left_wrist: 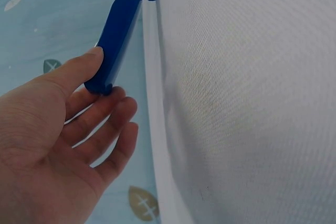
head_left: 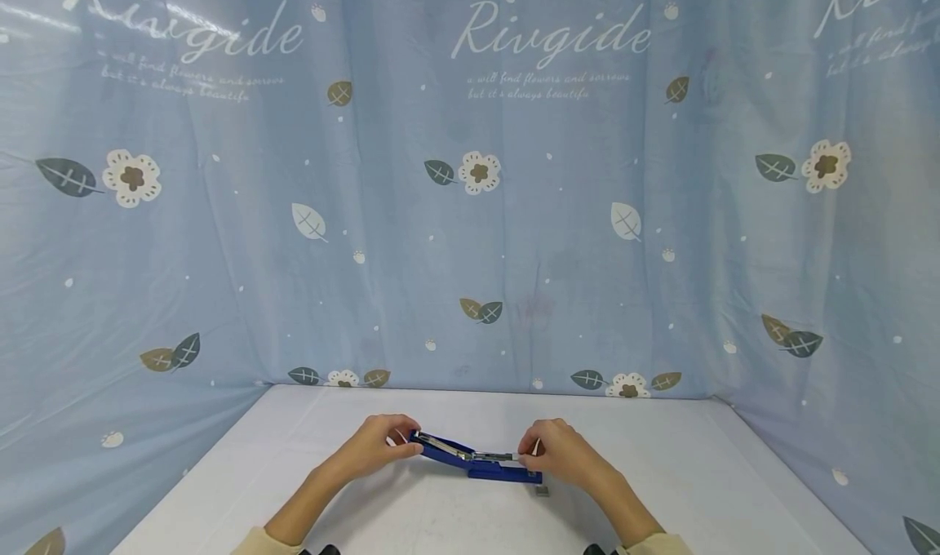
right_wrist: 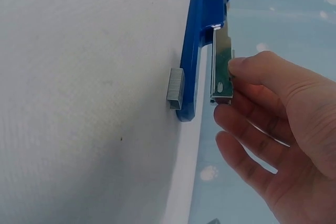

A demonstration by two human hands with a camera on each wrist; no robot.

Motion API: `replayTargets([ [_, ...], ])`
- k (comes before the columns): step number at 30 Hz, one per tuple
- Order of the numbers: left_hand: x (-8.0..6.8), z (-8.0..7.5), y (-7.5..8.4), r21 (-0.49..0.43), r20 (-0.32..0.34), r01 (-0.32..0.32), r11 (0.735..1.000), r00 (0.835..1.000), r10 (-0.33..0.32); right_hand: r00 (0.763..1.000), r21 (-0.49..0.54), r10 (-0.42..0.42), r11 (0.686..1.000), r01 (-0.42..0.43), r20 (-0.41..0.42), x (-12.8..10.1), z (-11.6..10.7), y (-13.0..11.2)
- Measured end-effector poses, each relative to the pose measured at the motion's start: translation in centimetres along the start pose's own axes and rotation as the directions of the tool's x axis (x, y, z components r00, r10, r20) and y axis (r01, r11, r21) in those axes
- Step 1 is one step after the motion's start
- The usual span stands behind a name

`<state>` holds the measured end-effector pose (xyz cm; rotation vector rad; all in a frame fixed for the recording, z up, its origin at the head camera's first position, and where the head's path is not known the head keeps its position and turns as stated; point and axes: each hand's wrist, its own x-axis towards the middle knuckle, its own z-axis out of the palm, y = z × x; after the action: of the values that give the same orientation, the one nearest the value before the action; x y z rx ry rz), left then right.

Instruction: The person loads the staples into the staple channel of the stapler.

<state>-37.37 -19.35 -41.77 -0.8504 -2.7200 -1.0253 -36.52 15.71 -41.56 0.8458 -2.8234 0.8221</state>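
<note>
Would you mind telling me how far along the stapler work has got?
Done: the blue stapler is swung open on the table. In hand: the left hand holds its lid, the right hand pinches the metal magazine. Left: the staple strip lies beside the base, not loaded.

Stapler [head_left: 476, 459]: blue plastic body, smooth w/ slight sheen on the opened top arm [left_wrist: 119, 35] and on the base [right_wrist: 191, 61]. Its magazine rail [right_wrist: 221, 64] is bright metal, polished and reflective, looks like steel. Strip of staples [right_wrist: 175, 87] just beside the base: grey metal, fine ribbed surface, dull shine. Table [head_left: 698, 473] covered in white cloth, matt, visible fine weave up close, a bit rough, faint yellowish marks. Backdrop [head_left: 558, 212] at far side and on left & right: thin light-blue fabric w/ printed flowers and leaves, soft folds, mostly matt, light sheen top left. Sleeve cuffs [head_left: 253, 543] near edge: cream cloth, matt.
</note>
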Motion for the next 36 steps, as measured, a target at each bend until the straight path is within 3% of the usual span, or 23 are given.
replayTargets([
  [36,0.2,0.1,-0.3,-0.007,0.004,0.0,1.0,1.0,0.0,0.999,0.02,-0.007,1.0,0.007,0.037,-0.5,-1.3,0.3],
])
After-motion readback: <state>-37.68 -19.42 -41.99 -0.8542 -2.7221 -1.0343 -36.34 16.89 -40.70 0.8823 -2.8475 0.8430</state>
